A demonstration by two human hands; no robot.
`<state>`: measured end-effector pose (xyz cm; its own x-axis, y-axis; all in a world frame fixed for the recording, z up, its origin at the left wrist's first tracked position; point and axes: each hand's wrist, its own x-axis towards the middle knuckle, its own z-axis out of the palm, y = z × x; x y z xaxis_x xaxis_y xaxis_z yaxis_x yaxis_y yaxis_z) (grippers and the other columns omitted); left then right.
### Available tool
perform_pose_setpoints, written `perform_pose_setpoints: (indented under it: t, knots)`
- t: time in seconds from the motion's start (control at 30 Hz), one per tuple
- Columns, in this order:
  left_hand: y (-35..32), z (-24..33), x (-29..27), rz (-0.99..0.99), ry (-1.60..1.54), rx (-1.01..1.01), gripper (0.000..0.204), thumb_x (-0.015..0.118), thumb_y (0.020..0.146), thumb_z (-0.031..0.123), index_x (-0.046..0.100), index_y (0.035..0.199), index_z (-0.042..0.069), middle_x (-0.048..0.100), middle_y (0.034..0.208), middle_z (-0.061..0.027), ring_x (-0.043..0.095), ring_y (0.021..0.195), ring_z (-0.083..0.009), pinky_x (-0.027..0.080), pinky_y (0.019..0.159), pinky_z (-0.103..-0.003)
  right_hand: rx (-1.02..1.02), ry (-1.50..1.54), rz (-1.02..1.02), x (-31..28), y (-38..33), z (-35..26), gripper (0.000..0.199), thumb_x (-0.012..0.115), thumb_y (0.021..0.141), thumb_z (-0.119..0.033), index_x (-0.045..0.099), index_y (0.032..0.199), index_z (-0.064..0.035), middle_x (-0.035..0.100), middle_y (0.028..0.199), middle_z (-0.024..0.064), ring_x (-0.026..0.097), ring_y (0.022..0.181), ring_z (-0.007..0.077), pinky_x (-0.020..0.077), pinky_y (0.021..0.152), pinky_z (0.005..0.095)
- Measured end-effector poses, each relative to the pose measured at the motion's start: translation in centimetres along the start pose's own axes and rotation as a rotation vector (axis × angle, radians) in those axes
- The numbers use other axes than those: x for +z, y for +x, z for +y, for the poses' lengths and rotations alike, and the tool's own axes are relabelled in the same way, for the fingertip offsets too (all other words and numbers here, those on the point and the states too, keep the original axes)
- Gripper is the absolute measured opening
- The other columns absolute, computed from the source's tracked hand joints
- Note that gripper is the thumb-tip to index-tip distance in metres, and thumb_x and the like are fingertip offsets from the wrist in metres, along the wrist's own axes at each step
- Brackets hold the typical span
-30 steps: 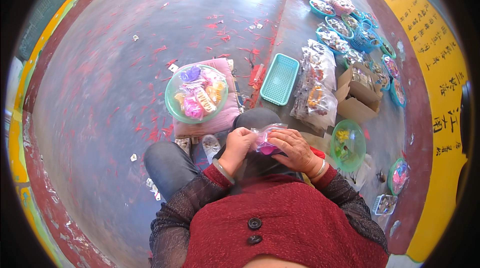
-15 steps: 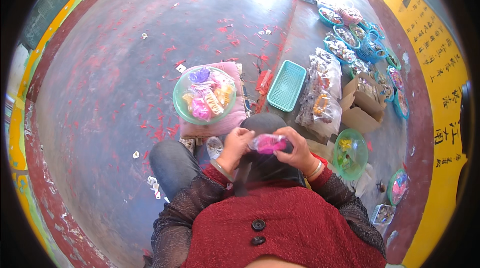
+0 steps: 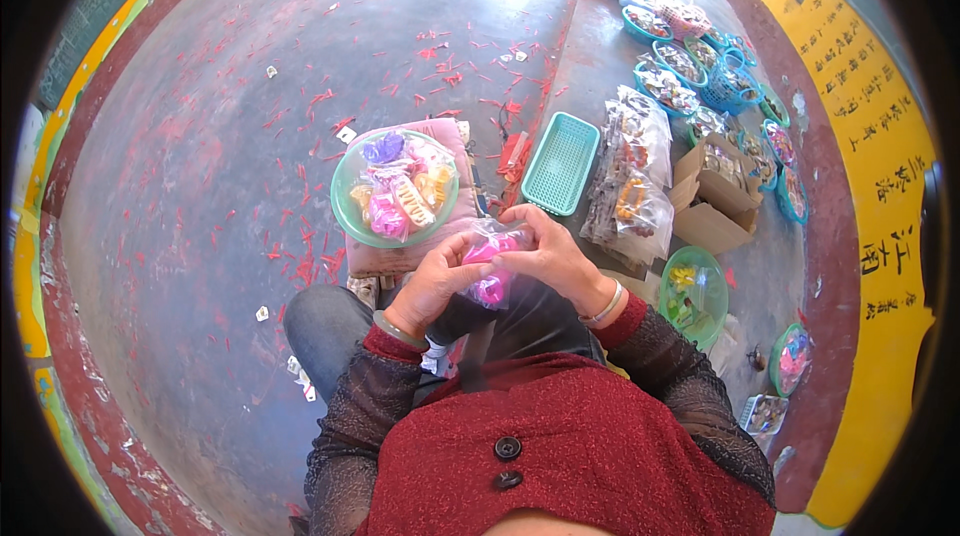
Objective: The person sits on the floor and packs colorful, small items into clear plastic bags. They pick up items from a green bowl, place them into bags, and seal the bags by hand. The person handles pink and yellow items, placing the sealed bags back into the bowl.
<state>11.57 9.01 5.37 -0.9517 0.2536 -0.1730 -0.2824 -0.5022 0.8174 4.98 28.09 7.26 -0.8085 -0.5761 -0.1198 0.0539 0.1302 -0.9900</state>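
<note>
Above my lap, a small clear plastic bag with something bright pink inside [image 3: 490, 289] is held between both hands. The exact kind of pink piece is hard to make out through the crinkled film. My left hand [image 3: 432, 284] grips the bag's left side, thumb across its front. From the right, my right hand [image 3: 553, 261] closes on its upper right part, with the thumb over the pink. Just beyond my left hand, a pale green bowl [image 3: 341, 211] holds several bagged purple, pink and yellow pieces. That bowl rests on a pink cushioned seat [image 3: 385, 261].
An oblong teal basket [image 3: 562, 161] lies ahead to the right, beside a stack of filled clear bags [image 3: 632, 176]. Farther right are an open cardboard box [image 3: 715, 201], a green bowl [image 3: 694, 296] and several blue baskets [image 3: 728, 91]. Red scraps [image 3: 310, 261] litter the floor.
Both hands have moved a little left and closer together. The bag has turned from lying sideways to upright, and my right hand now reaches over its upper part.
</note>
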Motion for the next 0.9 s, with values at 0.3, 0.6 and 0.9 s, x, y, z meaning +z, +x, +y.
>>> perform_pose_setpoints:
  t: [0.3, 0.6, 0.9]
  knots:
    - [0.5, -0.7, -1.2, 0.149, -0.298, 0.166, 0.032, 0.059, 0.089, 0.006, 0.053, 0.120, 0.000, 0.062, 0.110, -0.0068, 0.060, 0.098, -0.0137, 0.049, 0.087, -0.029, 0.081, 0.484, -0.056, 1.6, 2.4, 0.4, 0.046, 0.069, 0.085, -0.016, 0.050, 0.123, 0.0022, 0.060, 0.108, 0.0084, 0.057, 0.096, 0.0121, 0.0476, 0.080, 0.0251]
    - [0.4, -2.7, -2.2, 0.307, -0.294, 0.241, 0.031, 0.062, 0.087, 0.004, 0.054, 0.117, 0.002, 0.062, 0.109, -0.0060, 0.060, 0.098, -0.0133, 0.047, 0.086, -0.028, 0.199, 0.351, -0.116, 3.2, 2.8, 1.0, 0.043, 0.067, 0.083, -0.008, 0.053, 0.121, 0.0032, 0.061, 0.102, 0.0043, 0.057, 0.088, 0.0094, 0.0460, 0.075, 0.0228]
    - [-0.6, -4.1, -3.8, 0.861, -0.142, 0.536, 0.033, 0.054, 0.093, 0.012, 0.044, 0.123, 0.001, 0.053, 0.112, -0.0069, 0.052, 0.100, -0.0132, 0.043, 0.089, -0.028, 0.159, 0.207, -0.107, 6.7, 9.6, 1.7, 0.034, 0.068, 0.077, -0.013, 0.061, 0.105, 0.0055, 0.062, 0.091, 0.0036, 0.058, 0.080, 0.0087, 0.0459, 0.070, 0.0236]
